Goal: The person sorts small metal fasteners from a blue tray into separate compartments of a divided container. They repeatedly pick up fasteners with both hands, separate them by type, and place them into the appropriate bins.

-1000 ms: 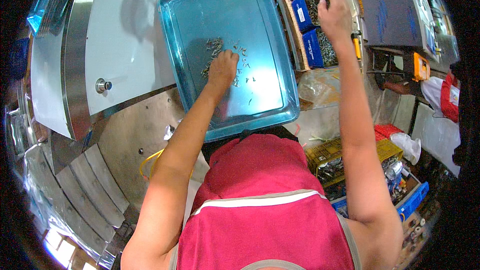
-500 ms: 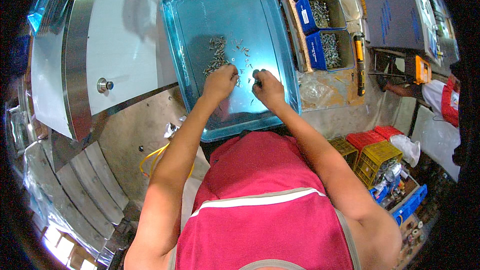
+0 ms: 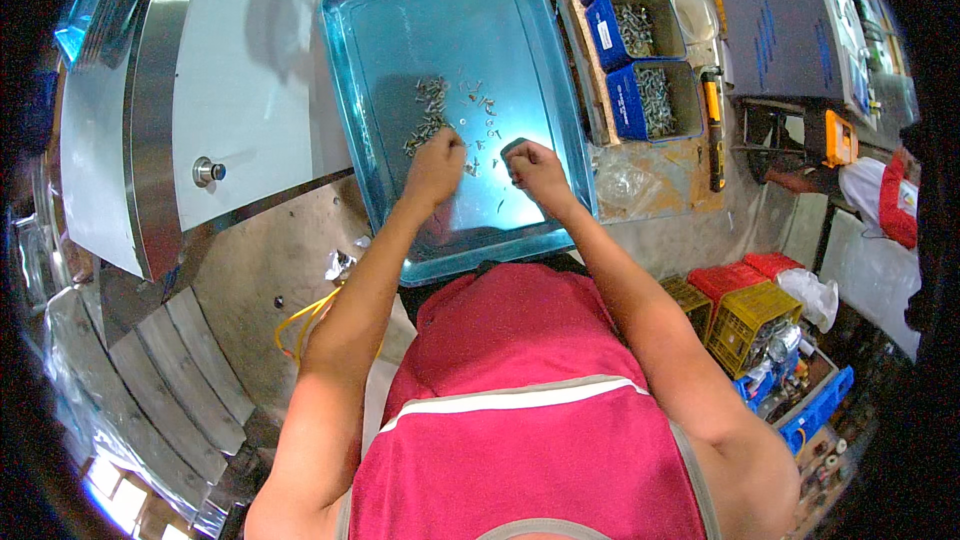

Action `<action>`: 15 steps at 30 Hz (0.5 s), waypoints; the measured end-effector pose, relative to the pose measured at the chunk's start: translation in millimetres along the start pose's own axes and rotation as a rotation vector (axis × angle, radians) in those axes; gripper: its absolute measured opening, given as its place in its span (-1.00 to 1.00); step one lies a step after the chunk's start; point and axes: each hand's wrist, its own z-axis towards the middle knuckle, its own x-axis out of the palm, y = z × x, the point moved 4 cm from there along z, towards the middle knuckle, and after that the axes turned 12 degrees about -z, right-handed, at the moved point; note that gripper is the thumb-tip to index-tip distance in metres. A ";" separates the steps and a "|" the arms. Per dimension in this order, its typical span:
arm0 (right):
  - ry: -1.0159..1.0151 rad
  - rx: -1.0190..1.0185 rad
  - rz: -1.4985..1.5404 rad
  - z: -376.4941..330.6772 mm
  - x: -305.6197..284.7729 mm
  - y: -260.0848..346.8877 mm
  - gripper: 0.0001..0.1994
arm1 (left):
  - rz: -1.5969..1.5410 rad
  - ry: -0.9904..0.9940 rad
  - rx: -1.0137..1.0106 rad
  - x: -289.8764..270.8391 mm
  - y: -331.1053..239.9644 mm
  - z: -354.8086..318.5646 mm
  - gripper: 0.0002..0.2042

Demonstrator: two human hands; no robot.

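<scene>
A blue-filmed metal tray (image 3: 450,30) lies before me with a pile of small screws (image 3: 431,105) on its floor. Loose small metal parts (image 3: 478,105) are scattered to the right of the pile. My left hand (image 3: 436,168) is at the pile's near end, fingers drawn together; whatever is in them is too small or hidden to make out. To its right, my right hand (image 3: 538,172) is closed on a small dark object (image 3: 512,148), partly covered by the fingers, just over the tray floor. Its kind cannot be told.
Blue bins (image 3: 628,100) of screws and bolts stand right of the tray, beside a yellow-and-black tool (image 3: 713,130). A white panel (image 3: 255,60) with a round metal knob lies left. Crates (image 3: 755,320) sit at lower right. Another person's arm (image 3: 795,180) shows at far right.
My left hand has drawn slightly left and stays beside the pile. My right hand has turned a little, showing more of the dark object.
</scene>
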 end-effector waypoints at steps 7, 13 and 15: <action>0.029 -0.150 -0.837 -2.2 19.5 37.9 -0.73 | -0.686 -0.006 -0.333 -21.5 12.9 -38.5 -0.84; 0.205 0.047 -0.367 -0.2 13.1 35.6 -0.82 | 0.150 0.057 -0.013 0.9 -13.4 -31.3 -0.74; 0.290 0.268 0.178 -0.7 7.8 25.6 -0.88 | 0.224 0.091 0.049 6.2 -10.1 -28.6 -0.77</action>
